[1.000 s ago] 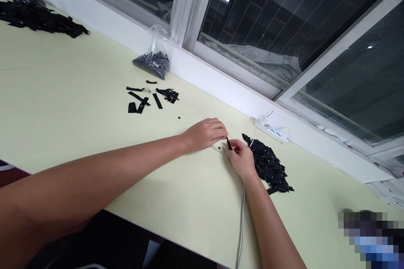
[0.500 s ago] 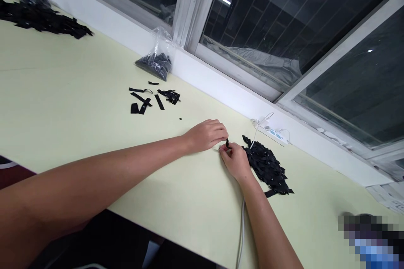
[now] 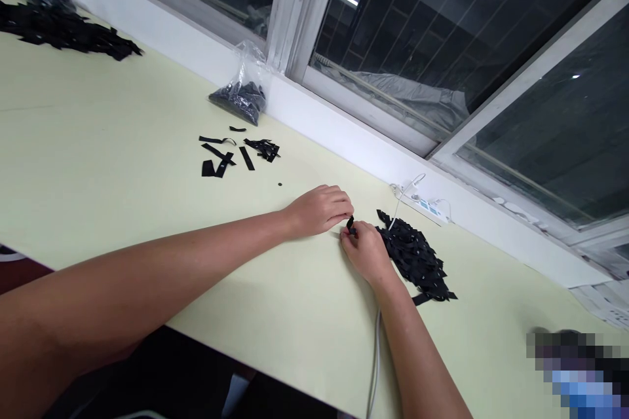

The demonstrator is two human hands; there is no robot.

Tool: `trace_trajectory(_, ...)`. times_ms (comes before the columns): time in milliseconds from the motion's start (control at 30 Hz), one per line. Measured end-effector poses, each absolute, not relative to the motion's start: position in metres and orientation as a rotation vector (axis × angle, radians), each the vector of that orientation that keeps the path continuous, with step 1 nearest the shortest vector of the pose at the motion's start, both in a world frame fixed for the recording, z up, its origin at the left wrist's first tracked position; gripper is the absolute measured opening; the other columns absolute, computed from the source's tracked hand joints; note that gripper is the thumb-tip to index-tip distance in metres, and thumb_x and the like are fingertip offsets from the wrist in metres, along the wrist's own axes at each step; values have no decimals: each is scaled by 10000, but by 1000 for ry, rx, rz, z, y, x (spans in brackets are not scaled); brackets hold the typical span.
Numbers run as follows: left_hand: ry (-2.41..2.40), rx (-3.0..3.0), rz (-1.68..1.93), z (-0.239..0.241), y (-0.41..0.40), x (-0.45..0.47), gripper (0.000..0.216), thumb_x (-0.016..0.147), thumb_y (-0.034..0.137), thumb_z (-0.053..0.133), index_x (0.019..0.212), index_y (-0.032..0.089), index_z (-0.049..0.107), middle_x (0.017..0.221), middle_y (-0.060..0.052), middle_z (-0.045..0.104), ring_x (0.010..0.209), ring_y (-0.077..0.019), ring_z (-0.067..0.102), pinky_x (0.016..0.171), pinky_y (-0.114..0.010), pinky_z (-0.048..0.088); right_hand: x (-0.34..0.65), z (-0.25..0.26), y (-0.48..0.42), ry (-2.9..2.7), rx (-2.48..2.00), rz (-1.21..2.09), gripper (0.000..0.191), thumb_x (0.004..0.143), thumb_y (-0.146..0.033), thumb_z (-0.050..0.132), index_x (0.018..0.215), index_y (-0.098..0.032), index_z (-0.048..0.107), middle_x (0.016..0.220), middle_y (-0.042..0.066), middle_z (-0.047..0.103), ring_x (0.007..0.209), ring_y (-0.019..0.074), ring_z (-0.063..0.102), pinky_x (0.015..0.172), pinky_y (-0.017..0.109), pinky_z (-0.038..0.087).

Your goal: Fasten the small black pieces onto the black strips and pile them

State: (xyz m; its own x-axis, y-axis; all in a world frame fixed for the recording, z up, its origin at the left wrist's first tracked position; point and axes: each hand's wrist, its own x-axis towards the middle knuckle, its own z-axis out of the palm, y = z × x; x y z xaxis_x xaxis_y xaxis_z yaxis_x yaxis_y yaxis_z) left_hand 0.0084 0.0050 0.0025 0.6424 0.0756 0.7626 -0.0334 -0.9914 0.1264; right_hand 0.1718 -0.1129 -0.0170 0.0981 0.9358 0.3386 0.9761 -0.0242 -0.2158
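Note:
A short black fabric strip [image 3: 350, 222] is pinched between my two hands above the pale table [image 3: 295, 301]. My left hand [image 3: 322, 209] is closed, its fingertips at the strip's upper end. Below and to the right, my right hand [image 3: 366, 249] is also closed, thumb and fingers on the lower end; part of the strip is hidden by them. Just right of that hand lies a heap of black strips [image 3: 415, 258], some with small light marks. Left of my left hand is a small dark round piece [image 3: 280, 184].
Loose black strips [image 3: 248, 158] and a small pile [image 3: 264, 149] lie farther left, near a clear plastic bag [image 3: 240, 101] of dark pieces. A larger black heap [image 3: 73, 33] is at far left. A white power strip [image 3: 422, 206] and a cable [image 3: 375, 360] lie around my right hand.
The black strip between my hands has shifted slightly and tilts differently. Both hands keep nearly the same place and remain closed.

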Motion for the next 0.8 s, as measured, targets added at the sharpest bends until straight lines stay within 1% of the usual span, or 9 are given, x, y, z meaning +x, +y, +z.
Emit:
trace_trajectory(133,36,2733,1258,2,6,9,218,981,195,445,901,182,648,914,-54,679,880,-173,585,809,-323,447,167,-12,-116,-1769,-1998,20,124,853,-306,543,802,-224,621,664,16,640,584,177,544,593,295,372)
trace_trajectory(200,24,2726,1252,2,6,9,212,979,196,452,900,183,647,912,-55,678,876,-172,585,812,-322,445,170,-10,-118,-1680,-1975,59,119,836,-320,560,859,-227,630,662,2,653,555,166,544,594,289,391)
trace_trajectory(267,7,2714,1253,1,6,9,202,977,194,460,904,182,649,912,-57,680,877,-172,587,815,-321,443,176,-7,-120,-1563,-1927,23,173,813,-324,582,948,-223,621,755,12,698,574,164,560,617,291,422)
trace_trajectory(333,-15,2704,1246,1,5,9,193,974,186,468,912,184,651,914,-58,684,880,-173,591,818,-321,440,182,-3,-123,-1429,-1854,-62,216,802,-324,600,990,-219,605,859,33,725,603,163,570,635,297,445)
trace_trajectory(400,-45,2706,1224,0,4,10,191,974,184,471,918,187,654,916,-58,688,886,-175,592,825,-322,437,186,1,-125,-1293,-1766,-144,201,815,-343,618,970,-215,605,895,46,726,626,160,572,646,297,455)
trace_trajectory(533,-108,2739,1166,-1,3,10,193,982,193,468,929,189,653,933,-62,694,904,-181,588,834,-323,429,183,5,-124,-1063,-1598,-230,215,836,-398,660,922,-207,613,900,57,704,693,161,595,683,301,469)
trace_trajectory(633,-139,2762,1140,0,2,10,186,976,179,475,928,185,654,947,-67,693,908,-184,582,831,-324,429,178,4,-121,-1000,-1509,-172,248,819,-407,694,925,-201,604,892,59,694,714,162,608,685,304,480)
trace_trajectory(800,-127,2733,1119,-1,3,11,186,968,158,474,917,177,652,944,-67,698,902,-187,575,822,-329,440,168,-1,-119,-1158,-1478,91,283,791,-409,730,925,-193,608,867,58,704,708,159,626,674,304,502)
